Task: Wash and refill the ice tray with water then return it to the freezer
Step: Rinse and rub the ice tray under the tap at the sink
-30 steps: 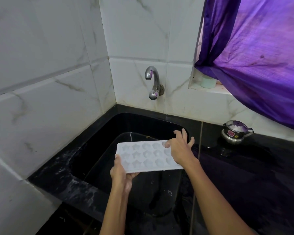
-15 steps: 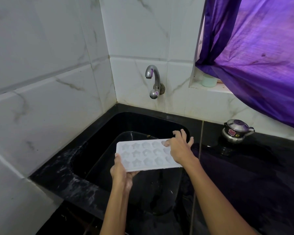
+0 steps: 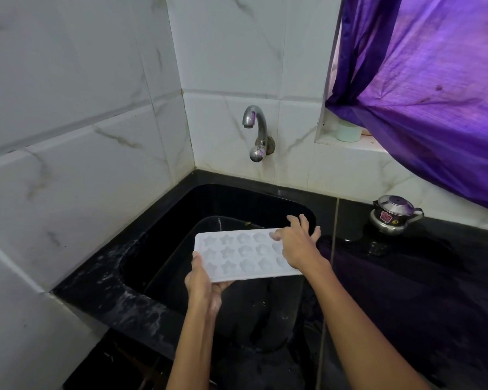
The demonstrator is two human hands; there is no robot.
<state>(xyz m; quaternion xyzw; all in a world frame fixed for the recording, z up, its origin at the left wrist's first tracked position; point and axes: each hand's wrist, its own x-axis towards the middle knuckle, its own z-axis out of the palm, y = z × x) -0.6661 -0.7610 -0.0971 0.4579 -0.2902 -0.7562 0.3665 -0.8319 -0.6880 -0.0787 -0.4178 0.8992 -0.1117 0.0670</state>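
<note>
A white ice tray [image 3: 237, 254] with star and flower shaped cells is held level over the black sink [image 3: 181, 220]. My left hand [image 3: 202, 285] grips its near left corner, thumb on the rim and fingers underneath. My right hand [image 3: 297, 244] holds the tray's right end, thumb on top and fingers spread over the far edge. The cells look empty. A chrome tap [image 3: 255, 130] sticks out of the tiled wall above the sink, with no water running.
A small steel pot with a lid [image 3: 392, 215] stands on the black counter [image 3: 420, 291] at the right. A purple curtain [image 3: 434, 94] hangs over the window ledge, where a pale green cup [image 3: 348, 132] sits. White tiled walls close the left side and back.
Hands and tray hold nearly the same place over the sink; they have shifted only slightly.
</note>
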